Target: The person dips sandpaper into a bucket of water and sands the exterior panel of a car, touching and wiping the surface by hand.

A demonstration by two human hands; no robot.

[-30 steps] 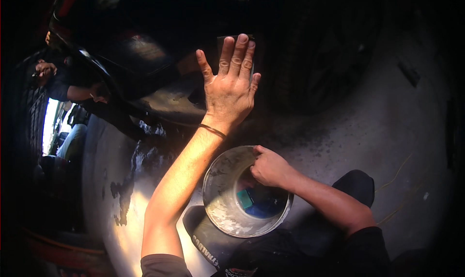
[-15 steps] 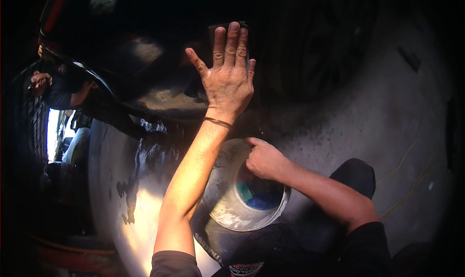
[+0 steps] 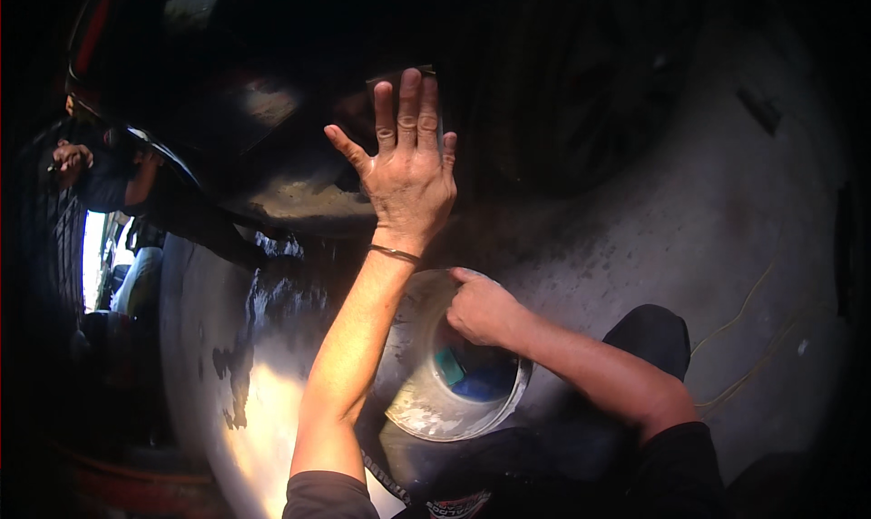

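Left hand (image 3: 410, 192): fingers extended, released, lying flat over thin pad (image 3: 396, 83) against dark car panel (image 3: 304, 142). Right hand (image 3: 490, 310): fingers grasping rim of bucket (image 3: 428, 421) (green block (image 3: 448, 367) inside).

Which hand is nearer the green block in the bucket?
Right. The right hand is at the far rim of the bucket, just beyond the green block; the left hand is past the bucket, spread flat at the dark car panel.
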